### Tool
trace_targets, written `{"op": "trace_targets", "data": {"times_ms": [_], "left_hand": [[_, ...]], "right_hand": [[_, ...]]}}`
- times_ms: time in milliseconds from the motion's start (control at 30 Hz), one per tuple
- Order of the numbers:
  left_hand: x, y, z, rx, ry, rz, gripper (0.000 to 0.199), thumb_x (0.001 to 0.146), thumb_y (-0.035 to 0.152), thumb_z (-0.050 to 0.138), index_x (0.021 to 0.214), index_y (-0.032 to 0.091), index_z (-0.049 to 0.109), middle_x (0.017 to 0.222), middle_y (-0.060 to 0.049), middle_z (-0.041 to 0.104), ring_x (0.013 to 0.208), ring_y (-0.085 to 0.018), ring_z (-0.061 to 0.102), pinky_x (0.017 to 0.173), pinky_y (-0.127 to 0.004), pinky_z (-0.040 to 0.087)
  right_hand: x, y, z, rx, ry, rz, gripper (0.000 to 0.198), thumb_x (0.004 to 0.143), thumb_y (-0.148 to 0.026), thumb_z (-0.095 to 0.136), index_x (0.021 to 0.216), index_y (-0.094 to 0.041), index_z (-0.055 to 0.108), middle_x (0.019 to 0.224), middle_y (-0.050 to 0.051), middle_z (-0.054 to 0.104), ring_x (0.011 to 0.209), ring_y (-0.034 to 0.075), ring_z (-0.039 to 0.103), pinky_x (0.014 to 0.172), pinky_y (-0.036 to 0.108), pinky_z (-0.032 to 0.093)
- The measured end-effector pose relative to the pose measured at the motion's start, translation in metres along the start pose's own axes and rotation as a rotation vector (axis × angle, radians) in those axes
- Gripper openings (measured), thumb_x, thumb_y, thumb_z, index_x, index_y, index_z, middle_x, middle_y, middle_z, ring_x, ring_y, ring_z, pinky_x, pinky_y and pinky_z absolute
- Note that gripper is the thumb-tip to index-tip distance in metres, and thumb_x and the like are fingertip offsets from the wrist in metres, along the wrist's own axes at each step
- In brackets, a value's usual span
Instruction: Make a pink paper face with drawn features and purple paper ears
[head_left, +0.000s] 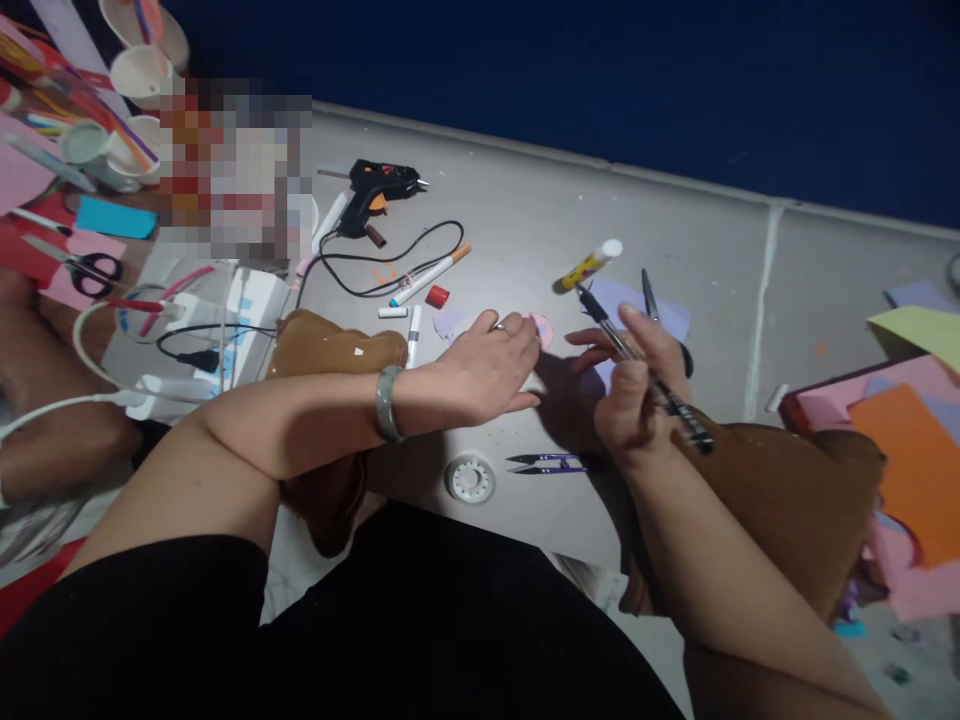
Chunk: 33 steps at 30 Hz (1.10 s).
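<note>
My right hand (641,385) is closed around a clear-barrelled black pen (613,338), which slants across the palm with one end towards the upper left. My left hand (491,365) lies palm down on the table, its fingers stretched out beside a small pink paper piece (541,330); whether they touch is hard to see. Purple paper (600,300) lies behind my right hand, under a yellow glue stick with a white cap (589,266) and partly hidden scissors (649,295). Closer to me are thread snips (551,464) and a round white case (470,480).
A black glue gun (382,180) with a looping cord, a marker (431,275) and a red cap (437,296) lie at the back left. A power strip (251,310) stands left, near another person's arm (67,440). Coloured paper (915,460) is piled right; brown cushions (780,500) lie under my forearms.
</note>
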<state>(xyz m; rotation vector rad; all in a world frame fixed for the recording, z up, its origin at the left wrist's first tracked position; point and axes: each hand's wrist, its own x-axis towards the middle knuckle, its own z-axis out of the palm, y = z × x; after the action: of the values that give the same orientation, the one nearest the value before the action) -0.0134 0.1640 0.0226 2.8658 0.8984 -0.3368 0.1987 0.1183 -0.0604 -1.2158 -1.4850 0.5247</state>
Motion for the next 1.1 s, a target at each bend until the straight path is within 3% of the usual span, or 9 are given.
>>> {"op": "trace_targets", "data": {"times_ms": [100,233,333,500,667,800,933,1100], "left_hand": [[0.000,0.002,0.000,-0.013,-0.015,0.007,0.072,0.119,0.054,0.047,0.168,0.001,0.054,0.170,-0.027,0.060,0.151,-0.038,0.055,0.119,-0.045,0.040],[-0.001,0.007,0.001,-0.001,-0.085,0.016,0.071,0.119,0.057,0.046,0.161,0.001,0.062,0.169,-0.027,0.062,0.152,-0.038,0.056,0.117,-0.043,0.041],[-0.002,0.010,0.001,0.010,-0.126,0.018,0.074,0.119,0.056,0.047,0.165,-0.001,0.059,0.175,-0.030,0.056,0.157,-0.040,0.053,0.121,-0.044,0.040],[-0.003,0.014,-0.007,-0.004,-0.204,0.036,0.079,0.119,0.055,0.045,0.173,-0.003,0.048,0.182,-0.031,0.048,0.166,-0.041,0.047,0.130,-0.047,0.038],[-0.006,0.015,-0.013,0.021,-0.224,0.073,0.086,0.119,0.057,0.045,0.176,-0.007,0.040,0.186,-0.031,0.040,0.177,-0.042,0.036,0.141,-0.050,0.030],[-0.006,0.015,-0.013,0.019,-0.218,0.082,0.090,0.117,0.057,0.050,0.175,-0.011,0.039,0.184,-0.035,0.042,0.174,-0.042,0.042,0.142,-0.051,0.032],[-0.006,0.017,-0.012,0.025,-0.196,0.068,0.093,0.116,0.060,0.053,0.176,-0.010,0.038,0.186,-0.035,0.038,0.172,-0.042,0.045,0.141,-0.048,0.034],[-0.007,0.016,-0.010,0.029,-0.171,0.100,0.092,0.115,0.063,0.051,0.171,-0.010,0.046,0.177,-0.034,0.051,0.165,-0.043,0.051,0.142,-0.048,0.033]], "right_hand": [[0.006,0.002,0.002,0.068,0.129,0.005,0.057,0.114,-0.072,0.048,0.140,-0.030,0.076,0.103,0.008,0.081,0.082,0.026,0.080,0.066,0.043,0.064],[0.013,0.006,0.000,0.067,0.176,0.084,0.029,0.109,-0.055,0.071,0.119,-0.029,0.076,0.093,0.003,0.081,0.070,0.020,0.076,0.067,0.040,0.065],[0.013,0.008,0.000,0.075,0.190,0.123,0.023,0.105,-0.049,0.079,0.110,-0.028,0.071,0.083,-0.001,0.078,0.055,0.016,0.067,0.055,0.034,0.057],[0.006,0.008,0.004,0.039,0.145,0.119,0.026,0.110,-0.055,0.070,0.110,-0.030,0.064,0.078,-0.002,0.075,0.046,0.014,0.055,0.044,0.031,0.042],[-0.001,0.011,0.009,0.007,0.107,0.139,0.022,0.108,-0.053,0.071,0.110,-0.032,0.066,0.078,0.000,0.074,0.049,0.018,0.059,0.049,0.037,0.048],[-0.003,0.012,0.012,-0.071,0.083,0.157,0.019,0.102,-0.049,0.077,0.107,-0.031,0.070,0.082,0.004,0.077,0.062,0.025,0.072,0.059,0.043,0.059],[-0.004,0.009,0.012,-0.188,0.064,0.101,0.020,0.102,-0.049,0.078,0.103,-0.031,0.070,0.076,0.003,0.077,0.061,0.026,0.073,0.059,0.044,0.061],[-0.005,0.007,0.009,-0.259,0.038,0.095,0.023,0.103,-0.052,0.079,0.102,-0.030,0.071,0.077,0.004,0.079,0.063,0.025,0.074,0.061,0.043,0.061]]}}
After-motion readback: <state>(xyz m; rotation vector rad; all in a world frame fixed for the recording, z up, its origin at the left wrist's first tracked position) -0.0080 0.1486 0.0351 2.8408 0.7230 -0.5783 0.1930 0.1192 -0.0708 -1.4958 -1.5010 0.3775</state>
